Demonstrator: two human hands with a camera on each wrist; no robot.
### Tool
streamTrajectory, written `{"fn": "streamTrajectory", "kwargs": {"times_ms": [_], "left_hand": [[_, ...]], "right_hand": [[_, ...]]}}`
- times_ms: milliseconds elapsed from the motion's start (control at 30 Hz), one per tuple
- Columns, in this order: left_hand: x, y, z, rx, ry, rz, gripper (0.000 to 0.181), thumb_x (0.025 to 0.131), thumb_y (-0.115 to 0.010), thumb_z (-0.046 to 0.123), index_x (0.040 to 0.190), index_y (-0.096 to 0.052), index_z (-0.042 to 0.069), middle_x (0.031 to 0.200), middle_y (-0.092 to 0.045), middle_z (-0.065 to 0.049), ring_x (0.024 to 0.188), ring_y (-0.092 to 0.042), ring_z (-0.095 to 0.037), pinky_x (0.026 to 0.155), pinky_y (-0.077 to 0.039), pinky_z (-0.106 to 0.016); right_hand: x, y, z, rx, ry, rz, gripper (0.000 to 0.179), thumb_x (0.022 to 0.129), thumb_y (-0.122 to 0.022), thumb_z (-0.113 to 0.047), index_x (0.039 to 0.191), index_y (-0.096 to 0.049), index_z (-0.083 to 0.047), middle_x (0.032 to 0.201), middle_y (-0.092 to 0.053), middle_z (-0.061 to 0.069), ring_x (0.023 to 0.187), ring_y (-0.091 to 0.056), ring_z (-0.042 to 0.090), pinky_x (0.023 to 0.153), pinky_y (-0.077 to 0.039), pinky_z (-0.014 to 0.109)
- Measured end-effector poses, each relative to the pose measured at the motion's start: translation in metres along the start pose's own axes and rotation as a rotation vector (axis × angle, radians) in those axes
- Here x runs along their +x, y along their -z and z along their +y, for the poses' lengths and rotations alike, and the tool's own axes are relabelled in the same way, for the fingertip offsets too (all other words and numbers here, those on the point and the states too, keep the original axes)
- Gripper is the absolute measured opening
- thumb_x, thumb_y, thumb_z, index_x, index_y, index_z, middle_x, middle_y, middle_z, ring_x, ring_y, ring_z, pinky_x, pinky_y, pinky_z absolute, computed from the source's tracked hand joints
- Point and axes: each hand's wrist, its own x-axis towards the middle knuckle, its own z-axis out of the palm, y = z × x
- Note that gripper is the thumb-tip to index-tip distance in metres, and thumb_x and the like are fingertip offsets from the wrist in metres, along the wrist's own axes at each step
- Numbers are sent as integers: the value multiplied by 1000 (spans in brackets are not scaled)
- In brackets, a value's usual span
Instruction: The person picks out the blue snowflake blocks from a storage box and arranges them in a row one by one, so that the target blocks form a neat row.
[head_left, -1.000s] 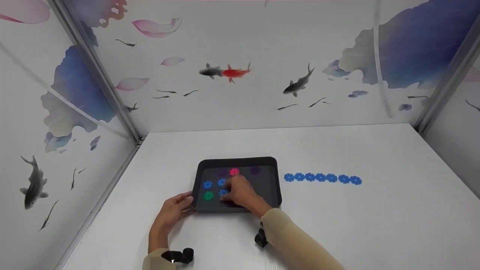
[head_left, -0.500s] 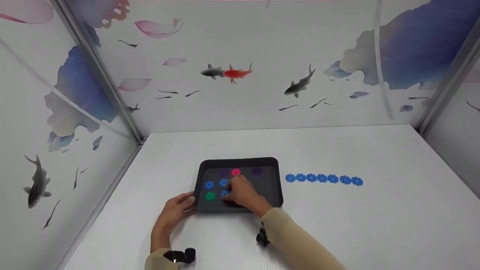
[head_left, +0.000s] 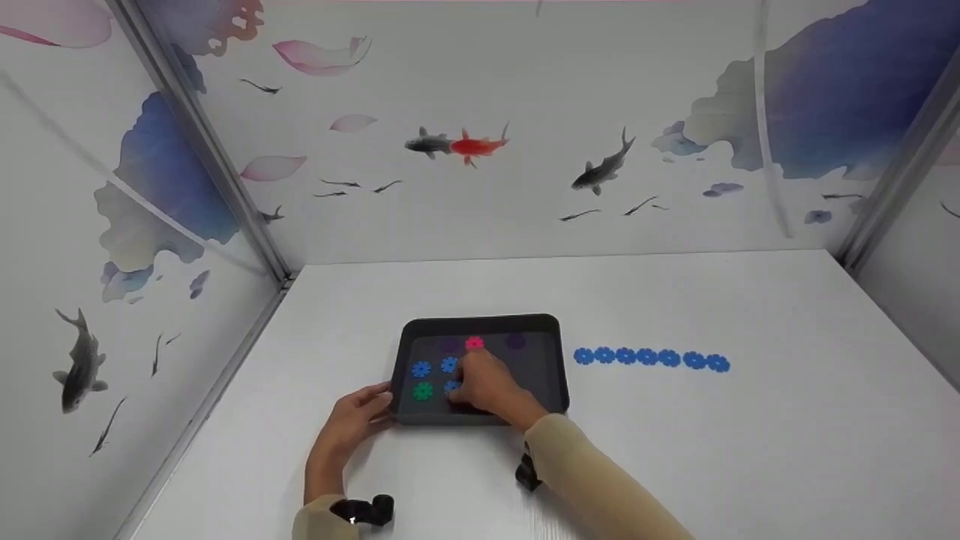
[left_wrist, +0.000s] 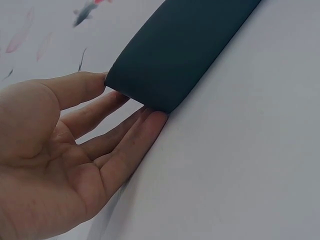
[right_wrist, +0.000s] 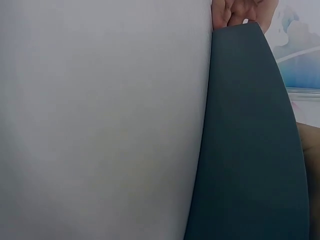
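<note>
A dark rectangular tray [head_left: 480,420] stands on the white table in the head view. At its near left corner is my left hand [head_left: 349,427]; in the left wrist view the thumb touches the upper edge and the other fingers, nearly straight, touch lower down. My right hand [head_left: 487,382] reaches over the near wall, fingers pointing down among flower-shaped plastic discs. Its thumb overlaps a blue disc [head_left: 451,387]; I cannot tell whether it is pinched. Another blue disc [head_left: 448,364] lies by the forefinger. The right wrist view shows mostly the tray's outer wall, with the right fingers hidden.
Also in the tray are a blue disc [head_left: 421,369] at left, a green disc [head_left: 423,391], a pink disc [head_left: 474,343] and dark purple discs [head_left: 515,341]. Right of the tray, several blue discs [head_left: 647,357] lie in a row. Printed walls [head_left: 525,210] enclose the table.
The whole head view has shifted slightly, everything drifting a little to the right. Both hands, the tray and the discs keep their positions relative to each other.
</note>
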Motion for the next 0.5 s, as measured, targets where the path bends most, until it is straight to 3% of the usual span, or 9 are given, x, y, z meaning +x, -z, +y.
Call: {"fn": "streamTrajectory", "kwargs": {"times_ms": [133, 300, 400, 500], "left_hand": [[1, -1, -2, 4, -5, -7, 44, 102, -58, 17, 140, -53, -4, 140, -57, -27, 124, -62, -34, 104, -55, -43], [1, -1, -3, 6, -13, -5, 45, 102, -57, 17, 141, -52, -4, 141, -56, -28, 125, -61, -35, 104, -55, -44], [1, 0, -2, 2, -9, 2, 44, 102, -57, 17, 141, -53, -4, 141, -56, -27, 126, -60, -36, 105, -55, -44], [1, 0, -1, -5, -10, 3, 44, 102, -57, 16, 141, -53, -4, 142, -55, -28, 127, -59, -36, 105, -55, -44]], "right_hand": [[-2, 2, 0, -3, -15, -15, 18, 80, -82, -19, 73, -72, -6, 60, -45, -5, 59, -42, 12, 50, -36, 23], [-2, 4, 3, -63, 30, -12, 31, 79, -82, -21, 60, -59, -11, 58, -34, -6, 57, -34, 11, 47, -29, 24], [-2, 9, 4, -89, 50, 6, 25, 79, -82, -23, 67, -66, -8, 64, -48, -4, 66, -42, 12, 53, -41, 24], [-4, 17, 5, -106, 75, 46, 25, 79, -82, -26, 88, -75, -4, 89, -66, 4, 85, -55, 15, 74, -59, 31]]}}
